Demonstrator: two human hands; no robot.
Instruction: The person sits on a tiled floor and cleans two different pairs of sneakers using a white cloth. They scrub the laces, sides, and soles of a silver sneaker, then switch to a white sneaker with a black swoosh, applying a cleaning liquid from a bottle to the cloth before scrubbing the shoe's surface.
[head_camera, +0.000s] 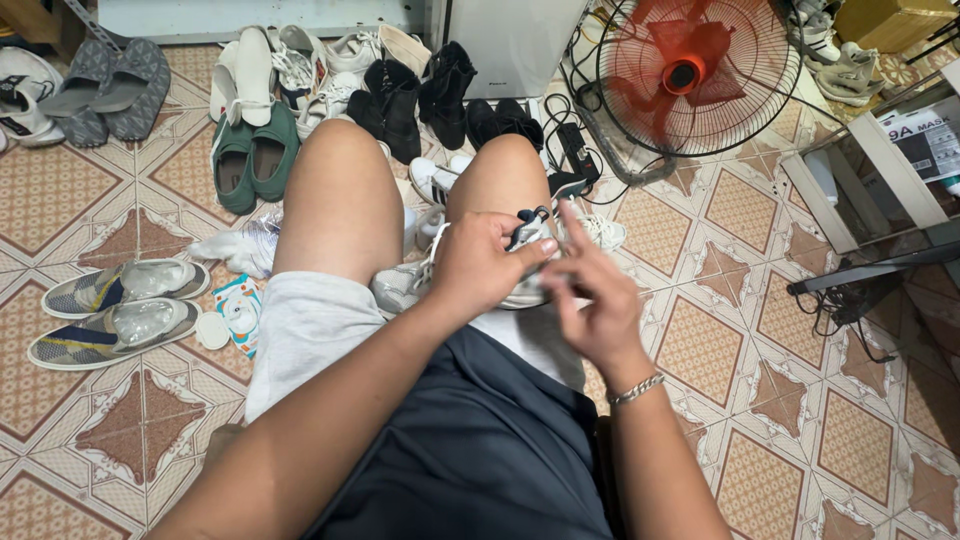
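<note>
I sit with my bare knees apart above a tiled floor. My left hand (480, 262) grips a white sneaker (400, 287) with dark trim that rests in my lap between my thighs. My right hand (592, 298), with a metal bracelet at the wrist, is right beside it, index finger raised and the other fingers curled near the shoe's laces (528, 222). What the right hand pinches is hidden behind its fingers.
Many shoes lie ahead: green slip-ons (250, 155), black boots (410, 100), grey slippers (110, 85), a pair of grey sneakers (115, 310) at left. A red floor fan (695, 75) with cables stands at upper right, a glass-fronted cabinet (880, 170) at far right.
</note>
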